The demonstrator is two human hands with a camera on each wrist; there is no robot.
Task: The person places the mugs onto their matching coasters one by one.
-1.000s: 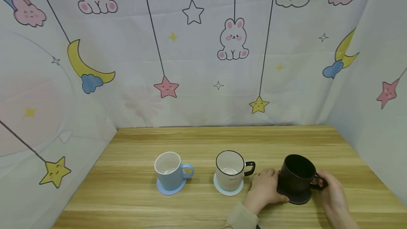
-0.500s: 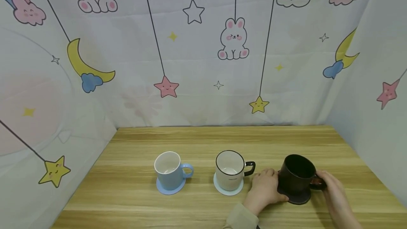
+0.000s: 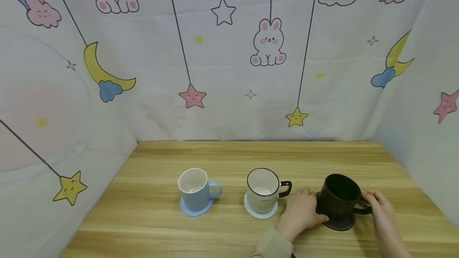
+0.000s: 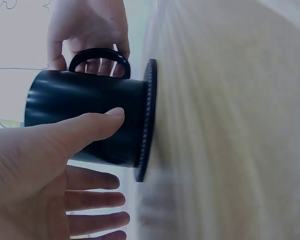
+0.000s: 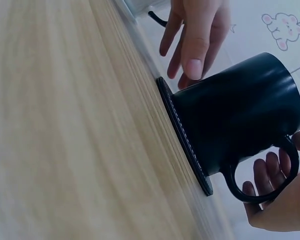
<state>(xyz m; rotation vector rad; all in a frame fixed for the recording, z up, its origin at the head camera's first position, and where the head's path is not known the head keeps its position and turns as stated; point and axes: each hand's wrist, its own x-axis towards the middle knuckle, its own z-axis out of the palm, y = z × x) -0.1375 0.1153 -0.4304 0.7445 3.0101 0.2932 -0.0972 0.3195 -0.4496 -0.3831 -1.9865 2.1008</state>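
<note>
A black mug (image 3: 333, 206) stands upright on a round black coaster (image 3: 340, 224) with a stitched edge. My left hand (image 3: 301, 210) lies at its left side, with the thumb stretched along the front of the mug and coaster. The other left fingers are straight and spread, as the left wrist view shows. At the right, my right hand (image 3: 383, 214) is loosely cupped around the far side of the mug's handle (image 5: 235, 185). Its fingers show through the handle loop, and no finger crosses in front of it.
Left of the black mug, a white mug (image 3: 263, 202) with a black rim and handle stands on a pale coaster (image 3: 259, 215). Farther left, a blue mug (image 3: 195, 198) sits on a blue coaster (image 3: 196, 212). A printed cloth (image 3: 229, 67) closes off the back of the wooden table (image 3: 161, 234).
The head view has shifted slightly, so everything appears a little to the right. My right fingers have loosened outward from the handle. The left hand and black mug keep their places.
</note>
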